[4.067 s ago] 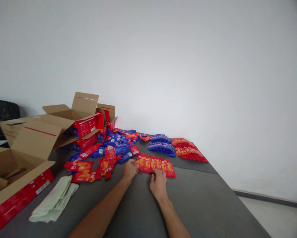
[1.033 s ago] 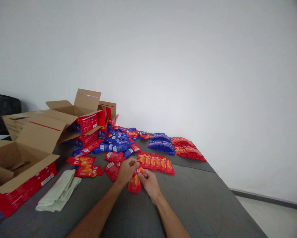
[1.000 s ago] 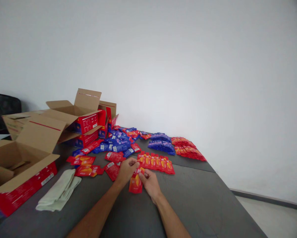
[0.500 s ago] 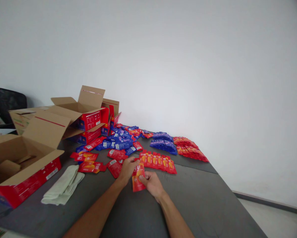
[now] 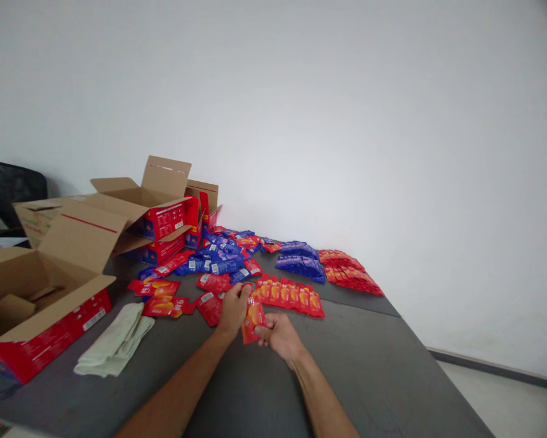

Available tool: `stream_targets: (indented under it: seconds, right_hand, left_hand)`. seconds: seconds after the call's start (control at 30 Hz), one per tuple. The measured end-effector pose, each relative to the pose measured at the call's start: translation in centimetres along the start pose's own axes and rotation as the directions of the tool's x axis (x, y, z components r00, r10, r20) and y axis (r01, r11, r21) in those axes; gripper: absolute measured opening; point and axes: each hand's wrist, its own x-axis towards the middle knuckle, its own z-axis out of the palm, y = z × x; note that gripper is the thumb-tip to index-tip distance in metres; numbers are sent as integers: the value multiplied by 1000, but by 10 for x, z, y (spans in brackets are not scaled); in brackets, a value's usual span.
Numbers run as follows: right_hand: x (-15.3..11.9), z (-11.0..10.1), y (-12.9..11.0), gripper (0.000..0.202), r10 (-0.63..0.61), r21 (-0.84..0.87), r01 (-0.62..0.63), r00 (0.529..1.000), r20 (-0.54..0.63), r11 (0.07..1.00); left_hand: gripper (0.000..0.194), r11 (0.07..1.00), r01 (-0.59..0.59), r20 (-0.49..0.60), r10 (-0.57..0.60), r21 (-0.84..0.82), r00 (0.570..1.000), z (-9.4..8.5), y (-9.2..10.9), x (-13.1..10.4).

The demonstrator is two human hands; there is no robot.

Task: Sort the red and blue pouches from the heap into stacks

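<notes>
A red pouch (image 5: 254,321) with an orange picture on its front is held between both hands above the dark table. My left hand (image 5: 233,311) is closed on its upper left end, and my right hand (image 5: 278,335) pinches its lower right edge with the thumb on the front. Just beyond the hands lies an overlapping row of similar red pouches (image 5: 291,295), fronts up. To the left of my left hand, loose red pouches (image 5: 209,308) lie at various angles, some with the barcode side up.
Neat stacks of blue pouches (image 5: 300,267) and red pouches (image 5: 353,277) stand at the back right. A mixed heap of pouches (image 5: 222,255) lies farther back. Open cartons (image 5: 58,328) and a folded pale cloth (image 5: 115,340) occupy the left side of the dark table (image 5: 369,377).
The held pouch has risen a little and tilted, its lower end lifting away from me. Both hands keep their hold on it; the rows and heap look the same.
</notes>
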Motion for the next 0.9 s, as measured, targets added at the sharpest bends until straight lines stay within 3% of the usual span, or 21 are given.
stream_targets:
  seconds: [0.1, 0.2, 0.33, 0.43, 0.53, 0.7, 0.9]
  right_hand:
    - [0, -3, 2, 33, -9, 26, 10, 998, -56, 1000]
    - [-1, -13, 4, 30, -24, 66, 36, 986, -164, 997]
    - [0, -30, 8, 33, -50, 103, 90, 939, -340, 991]
    - [3, -40, 12, 40, -39, 114, 97, 902, -429, 989]
    - [7, -53, 17, 50, -48, 42, 82, 847, -530, 996]
    - [6, -85, 26, 50, -170, -358, -131, 700, -694, 925]
    - [-5, -109, 33, 54, -145, -548, -470, 653, -743, 692]
  left_hand:
    - [41, 997, 54, 22, -53, -46, 998, 1, 4, -1]
    - [34, 971, 180, 116, -163, -154, 980, 8, 4, -7]
    - [45, 909, 381, 315, -316, -170, 895, 27, -3, -21]
    - [46, 930, 307, 369, -218, -203, 904, 47, -8, -28]
    - [38, 947, 212, 347, -120, -240, 930, 72, -11, -27]
    - [36, 955, 206, 347, -123, -212, 930, 125, -20, -18]
    - [38, 983, 178, 376, -184, 50, 908, 180, -29, -15]
